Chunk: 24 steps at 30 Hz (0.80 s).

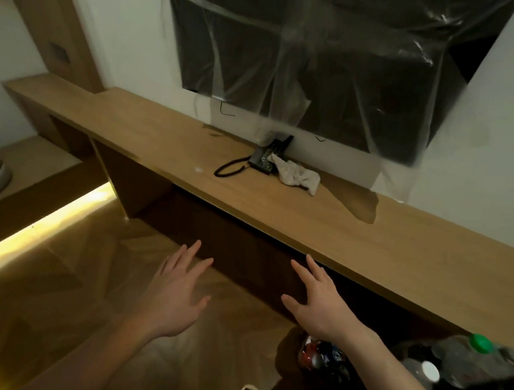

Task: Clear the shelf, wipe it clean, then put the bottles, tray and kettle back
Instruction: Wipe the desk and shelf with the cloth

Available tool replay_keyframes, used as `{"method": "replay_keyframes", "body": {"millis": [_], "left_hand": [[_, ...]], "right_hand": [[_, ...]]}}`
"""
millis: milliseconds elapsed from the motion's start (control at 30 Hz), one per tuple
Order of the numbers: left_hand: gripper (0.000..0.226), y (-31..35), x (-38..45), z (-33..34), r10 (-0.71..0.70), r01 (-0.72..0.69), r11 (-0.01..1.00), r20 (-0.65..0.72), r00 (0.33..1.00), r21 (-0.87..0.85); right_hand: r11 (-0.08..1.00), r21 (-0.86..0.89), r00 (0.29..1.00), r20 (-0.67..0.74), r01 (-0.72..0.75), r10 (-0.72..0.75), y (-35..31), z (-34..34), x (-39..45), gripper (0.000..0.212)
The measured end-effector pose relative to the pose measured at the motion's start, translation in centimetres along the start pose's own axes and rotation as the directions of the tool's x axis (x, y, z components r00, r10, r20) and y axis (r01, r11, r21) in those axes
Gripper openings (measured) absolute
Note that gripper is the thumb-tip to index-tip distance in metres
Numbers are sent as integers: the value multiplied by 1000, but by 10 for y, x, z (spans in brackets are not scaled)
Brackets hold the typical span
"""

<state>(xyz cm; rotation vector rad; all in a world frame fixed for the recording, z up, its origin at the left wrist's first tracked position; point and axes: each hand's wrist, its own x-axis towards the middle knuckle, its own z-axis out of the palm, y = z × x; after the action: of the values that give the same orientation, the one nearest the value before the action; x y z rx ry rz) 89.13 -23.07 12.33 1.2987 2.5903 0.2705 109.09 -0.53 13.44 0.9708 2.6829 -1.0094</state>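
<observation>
With both my hands spread and holding nothing, the shelf [280, 204] is cleared.
Rag [298, 175] lies ahead, nearer my right hand [317, 301] than my left hand [177, 294].

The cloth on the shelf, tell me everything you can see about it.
The cloth is a crumpled, off-white rag, soft and wrinkled like thin fabric. It lies bunched on the wooden shelf near the wall, below the plastic-covered screen. Its upper left end rests against the black telephone. Neither hand touches it.

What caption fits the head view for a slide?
Both hands, left and right, open before the wooden shelf; cloth beside phone.
</observation>
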Motion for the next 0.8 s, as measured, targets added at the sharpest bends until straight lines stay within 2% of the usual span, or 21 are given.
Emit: {"method": "replay_keyframes", "body": {"millis": [133,367,800], "left_hand": [[76,-18,61,-14,-37,37,999,19,999,20],[76,-56,149,-38,-89,88,996,-40,995,-34],[79,-161,285,-55,1,-3,1000,83,997,23]], "right_hand": [[1000,0,999,40,8,-8,-3,-12,70,79],[995,-95,992,122,-8,20,-9,-33,198,80],[976,-94,975,85,-198,206,-30,-15,336,83]]}}
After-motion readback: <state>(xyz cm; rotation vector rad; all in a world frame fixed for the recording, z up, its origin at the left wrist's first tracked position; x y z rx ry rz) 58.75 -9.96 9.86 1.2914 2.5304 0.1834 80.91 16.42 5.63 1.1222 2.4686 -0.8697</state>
